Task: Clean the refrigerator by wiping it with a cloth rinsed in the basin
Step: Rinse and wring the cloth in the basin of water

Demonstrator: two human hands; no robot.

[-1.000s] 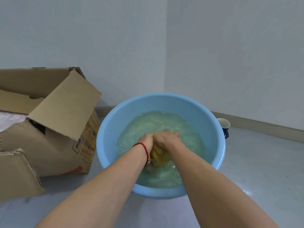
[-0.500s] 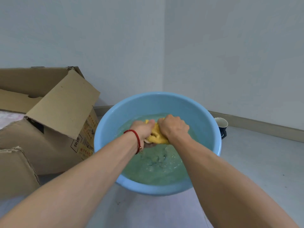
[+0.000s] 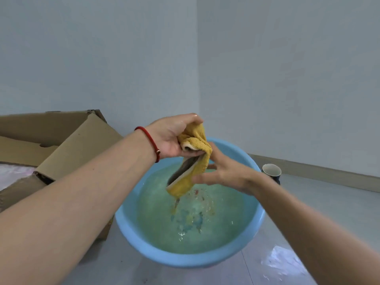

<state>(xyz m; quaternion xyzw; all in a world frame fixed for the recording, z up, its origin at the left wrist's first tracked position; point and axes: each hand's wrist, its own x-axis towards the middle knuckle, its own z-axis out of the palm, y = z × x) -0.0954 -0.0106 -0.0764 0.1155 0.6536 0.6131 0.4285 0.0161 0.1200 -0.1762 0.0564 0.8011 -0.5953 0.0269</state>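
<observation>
A wet yellow cloth (image 3: 193, 161) hangs above the blue basin (image 3: 255, 227), dripping into the greenish water. My left hand (image 3: 170, 138), with a red string at the wrist, grips the bunched top of the cloth. My right hand (image 3: 224, 171) is beside the hanging part, fingers spread and touching its right edge. The refrigerator is not in view.
An open cardboard box (image 3: 61, 149) stands on the floor at the left, close to the basin. A small dark cup (image 3: 271, 171) sits behind the basin's right rim. Grey walls meet in a corner behind. A wet patch (image 3: 283, 262) shines on the floor at the right.
Both hands rose out of the water with the cloth. The right hand let go of the bunched cloth and its fingers straightened. Part of the cloth now hangs down and drips.
</observation>
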